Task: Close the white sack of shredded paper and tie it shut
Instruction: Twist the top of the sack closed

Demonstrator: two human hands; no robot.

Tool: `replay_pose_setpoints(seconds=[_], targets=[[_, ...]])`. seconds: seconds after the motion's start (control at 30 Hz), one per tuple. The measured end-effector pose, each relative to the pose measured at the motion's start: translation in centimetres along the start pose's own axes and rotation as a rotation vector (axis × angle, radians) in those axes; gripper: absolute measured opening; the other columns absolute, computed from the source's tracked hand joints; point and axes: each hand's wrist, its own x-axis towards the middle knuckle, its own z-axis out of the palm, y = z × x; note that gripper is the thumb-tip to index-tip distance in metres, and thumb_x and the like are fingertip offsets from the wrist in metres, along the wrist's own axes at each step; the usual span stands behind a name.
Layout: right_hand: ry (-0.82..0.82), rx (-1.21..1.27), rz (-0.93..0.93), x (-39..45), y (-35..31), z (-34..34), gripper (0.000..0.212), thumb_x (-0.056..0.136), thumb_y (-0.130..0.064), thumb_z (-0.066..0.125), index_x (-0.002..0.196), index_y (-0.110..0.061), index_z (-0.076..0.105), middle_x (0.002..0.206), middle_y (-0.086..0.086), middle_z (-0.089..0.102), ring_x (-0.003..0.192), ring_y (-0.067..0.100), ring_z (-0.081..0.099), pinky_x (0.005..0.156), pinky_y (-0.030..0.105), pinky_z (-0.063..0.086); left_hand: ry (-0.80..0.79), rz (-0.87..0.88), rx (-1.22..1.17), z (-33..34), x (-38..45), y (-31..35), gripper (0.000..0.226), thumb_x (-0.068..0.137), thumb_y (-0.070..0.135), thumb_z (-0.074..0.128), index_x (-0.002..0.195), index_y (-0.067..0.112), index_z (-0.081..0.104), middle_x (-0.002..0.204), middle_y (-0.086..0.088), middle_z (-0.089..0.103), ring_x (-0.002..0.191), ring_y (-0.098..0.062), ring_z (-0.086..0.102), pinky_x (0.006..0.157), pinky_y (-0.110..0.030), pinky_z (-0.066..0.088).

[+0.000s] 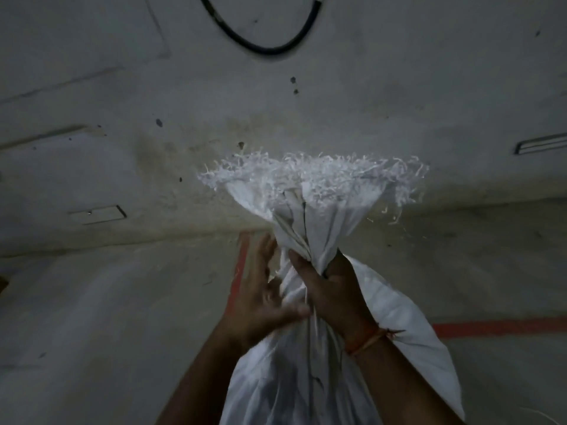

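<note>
The white sack stands in front of me, its neck gathered into a tight bunch. My right hand is clenched around that neck. Above the grip the sack's mouth flares out, and shredded paper sticks out of it in a frayed fringe. My left hand is beside the neck on the left, fingers spread and blurred, its thumb touching the cloth under my right hand. A thin string hangs down the sack below the grip. An orange thread band is on my right wrist.
The floor is grey concrete with red painted lines on the right and behind the sack. A stained wall rises behind, with a black cable loop high up. Small shreds lie on the floor at right.
</note>
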Motion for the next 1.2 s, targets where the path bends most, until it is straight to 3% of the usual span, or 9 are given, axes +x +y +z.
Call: replay_pose_setpoints(seconds=[0.13,0.23,0.4,0.47,0.6,0.77,0.9,1.0,1.2], targets=[[-0.074,-0.012,0.03,0.3,0.0,0.6,0.029,0.09,-0.023,0.069,0.116,-0.037,0.065,0.11,-0.026,0.07,0.111,-0.005,0.063,0.093,0.018,0.049,0.048,-0.054,0.402,3.3,-2.2,-3.9,0.114,0.061,0.047,0.093,0.153,0.021,0.031,0.156,0.002,0.04,0.144,-0.006,0.034,0.115,-0.017,0.033],[-0.1,-0.004,0.028,0.4,0.2,1.0,0.033,0.091,-0.023,0.068,0.123,-0.026,0.065,0.114,-0.023,0.07,0.113,-0.007,0.061,0.093,0.012,0.047,0.198,-0.044,0.254,5.6,-1.6,-5.3,0.083,0.066,0.04,0.085,0.135,0.006,0.053,0.129,-0.001,0.063,0.123,0.001,0.058,0.096,-0.006,0.044],[-0.1,0.037,0.075,1.2,0.9,1.2,0.029,0.089,-0.013,0.07,0.105,-0.038,0.066,0.104,-0.03,0.071,0.105,-0.009,0.064,0.085,0.006,0.046,0.507,-0.184,-0.031,8.0,0.6,-7.5,0.04,0.065,0.046,0.065,0.098,0.024,0.057,0.087,0.009,0.066,0.11,-0.02,0.067,0.076,-0.005,0.048],[-0.093,0.038,0.082,1.5,1.4,1.2,0.027,0.088,-0.013,0.071,0.101,-0.036,0.067,0.097,-0.027,0.073,0.097,-0.005,0.068,0.078,0.007,0.049,0.556,-0.208,-0.026,8.1,1.1,-7.1,0.021,0.074,0.031,0.072,0.085,0.032,0.054,0.069,0.012,0.066,0.087,-0.001,0.071,0.069,-0.007,0.051],[-0.106,0.008,0.063,1.3,1.7,1.0,0.033,0.086,-0.012,0.073,0.104,-0.039,0.066,0.109,-0.028,0.071,0.109,-0.007,0.063,0.087,0.006,0.046,0.585,-0.147,0.048,7.9,1.4,-7.5,0.045,0.071,0.059,0.052,0.103,0.029,0.065,0.095,0.013,0.07,0.099,0.001,0.067,0.086,-0.005,0.048],[-0.199,-0.116,0.086,1.1,1.8,0.2,0.047,0.074,-0.019,0.084,0.114,-0.03,0.062,0.105,-0.019,0.074,0.103,-0.006,0.067,0.082,0.008,0.05,0.628,-0.153,-0.181,7.8,1.8,-6.9,0.008,0.073,0.046,0.063,0.081,0.045,0.061,0.077,0.026,0.071,0.09,0.005,0.07,0.072,-0.01,0.052],[-0.329,-0.166,0.174,-1.2,2.3,-2.0,0.083,0.074,-0.008,0.077,0.145,-0.025,0.036,0.131,-0.019,0.06,0.124,-0.003,0.056,0.092,0.01,0.046,0.626,-0.2,-0.152,7.2,1.9,-7.3,0.018,0.071,0.045,0.061,0.071,0.062,0.062,0.074,0.033,0.068,0.074,0.01,0.066,0.073,-0.025,0.054],[-0.492,-0.219,0.273,-3.6,4.2,-3.5,0.108,0.079,0.006,0.074,0.156,-0.029,0.007,0.154,-0.015,0.04,0.139,0.005,0.043,0.104,0.028,0.048,0.578,-0.217,-0.154,7.1,2.1,-7.7,0.044,0.079,0.032,0.079,0.074,0.071,0.058,0.076,0.045,0.064,0.077,0.022,0.061,0.076,-0.015,0.05],[-0.473,-0.469,0.263,-4.3,7.4,-2.9,0.121,0.067,-0.044,0.086,0.153,-0.047,0.0,0.157,-0.015,0.033,0.144,0.004,0.033,0.115,0.041,0.038,0.539,-0.22,-0.322,5.9,2.1,-7.4,0.039,0.08,0.022,0.083,0.109,0.038,0.062,0.109,0.02,0.071,0.103,0.011,0.065,0.085,-0.008,0.051]])
